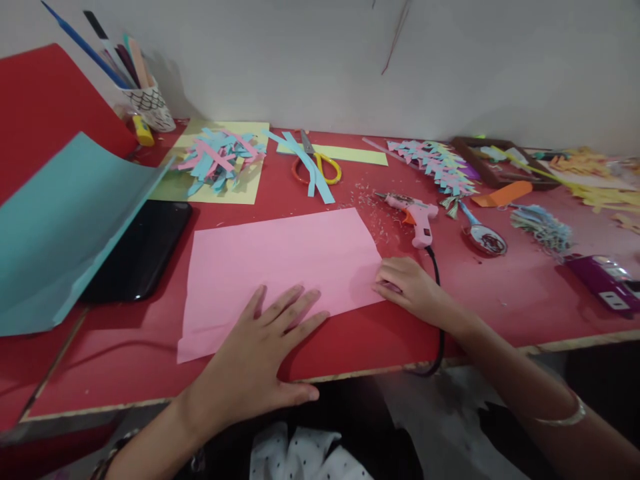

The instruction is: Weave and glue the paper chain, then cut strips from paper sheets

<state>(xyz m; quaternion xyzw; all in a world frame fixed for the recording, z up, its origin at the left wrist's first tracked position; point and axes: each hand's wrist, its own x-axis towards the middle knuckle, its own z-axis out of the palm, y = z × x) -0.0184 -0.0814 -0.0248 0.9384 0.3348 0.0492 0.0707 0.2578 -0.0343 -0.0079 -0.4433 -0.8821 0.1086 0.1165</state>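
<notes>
A sheet of pink paper [280, 257] lies on the red table in front of me. My left hand [270, 347] rests flat on its lower edge, fingers spread, with the thumb beyond the paper toward the table's front. At the sheet's right edge my right hand [407, 287] is closed, its fingers curled on the pink paper's edge and pinching it. A pink glue gun [419, 217] lies on its side just beyond my right hand. Its black cord runs down behind my right wrist.
Scissors [320, 167] lie under blue paper strips [300, 163] behind the sheet. Cut strips [220, 160] heap on yellow paper [250, 190]. A black phone-like slab [150, 253] and blue sheet [65, 227] are left. A spoon [485, 240], purple device [603, 283] and brown tray [500, 180] are right.
</notes>
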